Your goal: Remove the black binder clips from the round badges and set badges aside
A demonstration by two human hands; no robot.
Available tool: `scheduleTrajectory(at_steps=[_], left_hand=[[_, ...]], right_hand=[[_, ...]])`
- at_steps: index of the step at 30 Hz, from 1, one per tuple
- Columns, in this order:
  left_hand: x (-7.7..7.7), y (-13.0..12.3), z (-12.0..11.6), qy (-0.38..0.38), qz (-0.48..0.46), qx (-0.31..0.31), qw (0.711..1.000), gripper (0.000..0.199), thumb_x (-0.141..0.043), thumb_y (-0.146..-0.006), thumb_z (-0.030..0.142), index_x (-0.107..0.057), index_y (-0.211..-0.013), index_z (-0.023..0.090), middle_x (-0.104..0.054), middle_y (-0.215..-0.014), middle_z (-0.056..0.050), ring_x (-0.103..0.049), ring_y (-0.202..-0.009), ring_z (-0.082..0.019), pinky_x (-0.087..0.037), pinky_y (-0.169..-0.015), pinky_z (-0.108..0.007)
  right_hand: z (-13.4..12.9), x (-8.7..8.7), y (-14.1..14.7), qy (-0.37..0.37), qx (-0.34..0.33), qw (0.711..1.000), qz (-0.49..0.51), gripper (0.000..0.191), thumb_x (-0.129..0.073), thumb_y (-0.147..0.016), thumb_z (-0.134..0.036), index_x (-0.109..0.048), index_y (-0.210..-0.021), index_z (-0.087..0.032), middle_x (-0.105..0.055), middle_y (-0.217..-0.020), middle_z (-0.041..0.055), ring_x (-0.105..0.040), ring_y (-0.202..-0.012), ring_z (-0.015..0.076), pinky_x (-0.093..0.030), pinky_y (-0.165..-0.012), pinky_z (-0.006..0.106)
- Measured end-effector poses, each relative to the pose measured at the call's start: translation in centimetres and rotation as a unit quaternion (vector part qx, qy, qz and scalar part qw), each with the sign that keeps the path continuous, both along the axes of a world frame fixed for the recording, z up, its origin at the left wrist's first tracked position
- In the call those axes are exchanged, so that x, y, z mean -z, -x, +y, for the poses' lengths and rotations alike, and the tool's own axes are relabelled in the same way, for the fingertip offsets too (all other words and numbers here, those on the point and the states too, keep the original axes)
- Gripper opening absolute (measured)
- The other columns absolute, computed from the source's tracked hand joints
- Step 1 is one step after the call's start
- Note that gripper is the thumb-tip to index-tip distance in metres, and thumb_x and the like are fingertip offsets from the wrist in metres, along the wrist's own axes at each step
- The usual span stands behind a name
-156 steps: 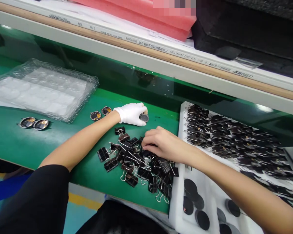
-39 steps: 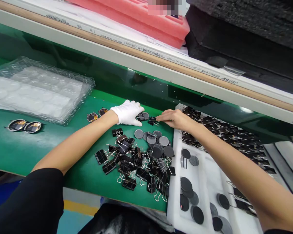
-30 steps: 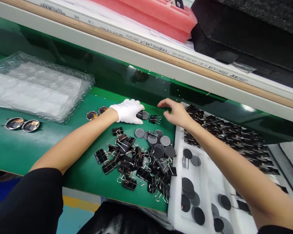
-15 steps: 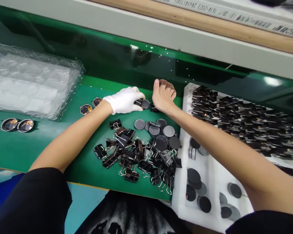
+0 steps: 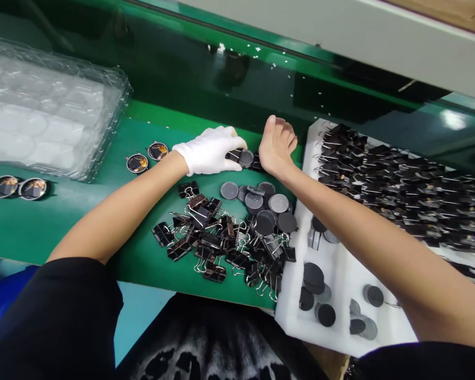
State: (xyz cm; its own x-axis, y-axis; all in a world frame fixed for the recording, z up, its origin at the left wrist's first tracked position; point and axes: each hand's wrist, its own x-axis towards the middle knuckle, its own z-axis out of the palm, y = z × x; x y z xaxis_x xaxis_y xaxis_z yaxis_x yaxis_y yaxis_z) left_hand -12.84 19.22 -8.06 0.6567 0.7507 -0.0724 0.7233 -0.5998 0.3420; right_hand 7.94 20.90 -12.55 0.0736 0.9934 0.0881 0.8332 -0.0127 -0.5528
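Observation:
White-gloved, my left hand point(image 5: 214, 150) is closed round a small grey disc point(image 5: 246, 158) with a black binder clip point(image 5: 233, 154) on its left side. My right hand point(image 5: 277, 143), bare, rests just right of the disc with its palm edge by a second black clip point(image 5: 256, 162); its fingers are curled and bunched, and whether they hold anything is hidden. Below the hands lie several loose grey and black discs point(image 5: 279, 203) beside a heap of black binder clips point(image 5: 209, 240) with silver wire handles.
White foam tray point(image 5: 287, 311) at right holds discs and rows of clipped pieces point(image 5: 411, 184). Clear plastic trays point(image 5: 63, 121) are stacked at left. Round pieces with pictured faces point(image 5: 137, 163) lie on the green table point(image 5: 83, 211); two more point(image 5: 32, 188) sit further left. A dark panel stands behind.
The camera view has shifted, so the table contents appear higher. Both hands keep nearly the same pose around the disc and clips.

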Motion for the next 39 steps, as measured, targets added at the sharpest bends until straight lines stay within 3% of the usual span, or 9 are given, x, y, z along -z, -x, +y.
scheduleTrajectory(at_steps=[8, 18, 25, 29, 32, 36, 39], left_hand=[[-0.4, -1.0, 0.0, 0.006, -0.012, 0.013, 1.000, 0.047, -0.068, -0.090, 0.046, -0.069, -0.132, 0.024, -0.059, -0.126, -0.010, -0.061, -0.121, -0.033, -0.048, -0.101, -0.044], [0.2, -1.2, 0.0, 0.000, -0.018, 0.008, 1.000, 0.050, -0.067, -0.090, 0.048, -0.066, -0.134, 0.023, -0.058, -0.127, -0.011, -0.061, -0.123, -0.034, -0.049, -0.103, -0.046], [0.3, -1.0, 0.1, 0.020, -0.015, 0.008, 1.000, 0.055, -0.064, -0.092, 0.051, -0.060, -0.142, 0.026, -0.057, -0.136, -0.011, -0.057, -0.130, -0.035, -0.045, -0.110, -0.047], [0.6, -0.5, -0.1, 0.008, -0.022, 0.006, 1.000, 0.064, -0.067, -0.091, 0.049, -0.052, -0.149, 0.026, -0.057, -0.142, -0.012, -0.055, -0.134, -0.036, -0.045, -0.111, -0.048], [0.8, 0.0, -0.3, 0.007, -0.080, 0.003, 0.997, 0.061, -0.068, -0.091, 0.042, -0.051, -0.147, 0.022, -0.060, -0.144, -0.014, -0.058, -0.133, -0.033, -0.046, -0.110, -0.045], [0.0, 0.2, -0.5, 0.044, -0.206, -0.061, 0.976, 0.045, -0.056, -0.099, 0.049, -0.057, -0.133, 0.019, -0.072, -0.127, -0.011, -0.069, -0.114, -0.024, -0.053, -0.098, -0.036], [-1.4, -0.4, -1.0, 0.032, -0.226, -0.133, 0.965, 0.050, -0.033, -0.107, 0.054, -0.067, -0.109, 0.018, -0.075, -0.092, -0.008, -0.071, -0.085, -0.022, -0.055, -0.082, -0.034]], right_hand=[[0.1, 0.2, -0.2, 0.000, 0.007, 1.000, 0.000, 0.070, 0.001, -0.106, -0.064, -0.043, -0.143, -0.025, -0.039, -0.154, 0.0165, -0.025, -0.158, 0.0359, -0.008, -0.125, 0.073], [1.1, 1.2, -0.9, 0.002, -0.021, 0.999, -0.031, 0.069, 0.002, -0.107, -0.061, -0.047, -0.143, -0.029, -0.042, -0.150, 0.0155, -0.026, -0.156, 0.0394, -0.018, -0.120, 0.078], [0.4, 0.3, -0.2, 0.021, -0.006, 0.999, -0.024, 0.065, -0.003, -0.107, -0.061, -0.046, -0.144, -0.029, -0.039, -0.154, 0.0158, -0.023, -0.156, 0.0383, -0.018, -0.120, 0.077], [0.1, -0.9, 0.7, 0.032, 0.024, 0.999, 0.011, 0.059, -0.016, -0.107, -0.062, -0.052, -0.138, -0.026, -0.045, -0.151, 0.0166, -0.027, -0.156, 0.0365, -0.014, -0.123, 0.072], [0.3, -2.7, 0.8, 0.055, 0.042, 0.995, 0.076, 0.060, -0.022, -0.105, -0.067, -0.061, -0.122, -0.026, -0.055, -0.144, 0.0146, -0.039, -0.149, 0.0364, -0.023, -0.123, 0.066], [-0.8, -6.2, -0.7, 0.146, -0.064, 0.952, 0.263, 0.074, -0.028, -0.095, -0.086, -0.067, -0.091, -0.023, -0.071, -0.108, 0.0131, -0.067, -0.112, 0.0326, -0.053, -0.099, 0.053], [-3.3, -8.8, -2.2, 0.180, -0.159, 0.915, 0.324, 0.059, -0.069, -0.080, -0.080, -0.068, -0.092, -0.022, -0.072, -0.091, 0.0086, -0.070, -0.090, 0.0258, -0.059, -0.082, 0.042]])
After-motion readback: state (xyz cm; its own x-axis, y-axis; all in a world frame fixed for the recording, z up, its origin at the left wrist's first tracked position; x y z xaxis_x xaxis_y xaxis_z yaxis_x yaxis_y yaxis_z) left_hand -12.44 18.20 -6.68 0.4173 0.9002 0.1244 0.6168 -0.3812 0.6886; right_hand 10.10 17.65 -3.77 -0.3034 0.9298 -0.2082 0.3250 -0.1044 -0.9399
